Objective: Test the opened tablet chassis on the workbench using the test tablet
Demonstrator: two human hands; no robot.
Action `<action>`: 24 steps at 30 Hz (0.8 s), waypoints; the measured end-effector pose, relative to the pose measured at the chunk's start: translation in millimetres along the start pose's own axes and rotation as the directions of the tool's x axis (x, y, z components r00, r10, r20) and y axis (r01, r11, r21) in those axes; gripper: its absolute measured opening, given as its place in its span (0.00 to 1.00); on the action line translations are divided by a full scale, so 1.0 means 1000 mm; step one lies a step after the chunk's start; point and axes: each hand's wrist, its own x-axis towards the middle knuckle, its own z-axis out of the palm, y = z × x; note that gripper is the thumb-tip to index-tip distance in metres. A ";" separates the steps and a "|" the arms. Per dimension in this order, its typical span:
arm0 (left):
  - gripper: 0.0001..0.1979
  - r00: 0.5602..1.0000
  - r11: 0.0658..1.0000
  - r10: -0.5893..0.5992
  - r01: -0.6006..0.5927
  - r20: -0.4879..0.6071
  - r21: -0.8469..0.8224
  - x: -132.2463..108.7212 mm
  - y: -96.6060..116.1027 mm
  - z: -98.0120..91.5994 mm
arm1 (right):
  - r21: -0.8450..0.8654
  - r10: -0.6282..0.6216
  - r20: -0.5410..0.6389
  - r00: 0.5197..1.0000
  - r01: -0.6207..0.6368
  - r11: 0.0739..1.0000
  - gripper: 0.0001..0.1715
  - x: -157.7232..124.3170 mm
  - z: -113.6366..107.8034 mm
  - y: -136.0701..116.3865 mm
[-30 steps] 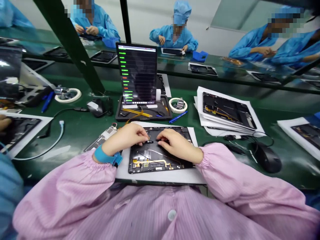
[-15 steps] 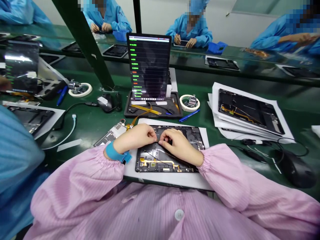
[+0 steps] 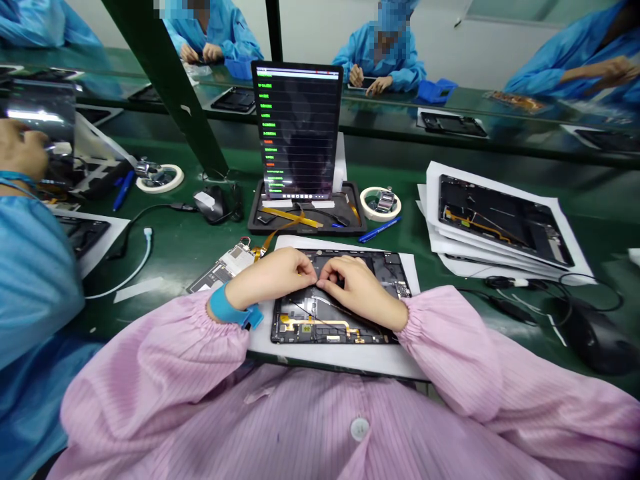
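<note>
An opened tablet (image 3: 340, 320) with bare black insides and an orange flex cable lies on a white sheet in front of me. My left hand (image 3: 273, 277) and my right hand (image 3: 353, 287) rest on its upper half, fingertips pinched together and almost touching over a small part I cannot make out. A blue wrist strap (image 3: 227, 308) circles my left wrist. Pink sleeves cover both my arms.
An upright tablet (image 3: 299, 130) showing green test lines stands in a black tray (image 3: 260, 223). Tape rolls (image 3: 380, 203), a blue pen (image 3: 379, 231), a loose circuit board (image 3: 225, 265), stacked opened tablets (image 3: 500, 217) and a mouse (image 3: 595, 340) lie around. A co-worker's blue sleeve (image 3: 30, 267) is at left.
My view shifted left and slightly down over the second. My fingertips drew closer together on the tablet. The co-worker's sleeve at left came further into view and a hand rose there.
</note>
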 end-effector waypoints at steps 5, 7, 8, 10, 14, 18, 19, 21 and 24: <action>0.10 0.997 0.998 -0.055 0.057 -0.057 0.034 0.000 0.005 0.004 | -0.001 -0.007 -0.020 1.000 0.007 1.000 0.03 -0.001 0.002 0.001; 0.09 0.996 0.997 -0.053 0.056 -0.076 0.043 0.001 0.003 0.006 | 0.003 -0.010 -0.024 1.000 0.010 1.000 0.03 -0.001 0.003 0.002; 0.08 0.996 0.998 -0.048 0.052 -0.081 0.046 0.002 0.002 0.007 | 0.003 -0.012 -0.025 1.000 0.012 1.000 0.03 -0.001 0.003 0.002; 0.08 0.995 0.998 -0.032 0.038 -0.092 0.057 0.002 -0.002 0.009 | 0.001 -0.019 -0.029 0.999 0.019 1.000 0.03 -0.002 0.003 0.002; 0.08 0.991 0.988 -0.003 0.025 -0.137 0.153 0.001 -0.002 0.013 | 0.002 -0.033 -0.040 0.999 0.033 0.999 0.05 -0.004 0.002 0.002; 0.08 0.984 0.959 0.020 0.032 -0.178 0.281 -0.001 0.008 0.016 | 0.002 -0.032 -0.048 0.998 0.032 0.999 0.05 -0.004 0.001 0.004; 0.08 0.982 0.951 0.019 0.040 -0.187 0.306 -0.001 0.010 0.017 | 0.000 -0.034 -0.049 0.998 0.034 0.999 0.05 -0.004 0.002 0.004; 0.07 0.980 0.939 0.001 0.067 -0.197 0.338 -0.001 0.012 0.019 | -0.003 -0.037 -0.054 0.998 0.037 0.999 0.05 -0.004 0.002 0.006; 0.07 0.985 0.941 -0.025 0.081 -0.169 0.327 -0.002 0.012 0.016 | -0.003 -0.035 -0.059 0.998 0.035 0.999 0.06 -0.004 0.003 0.007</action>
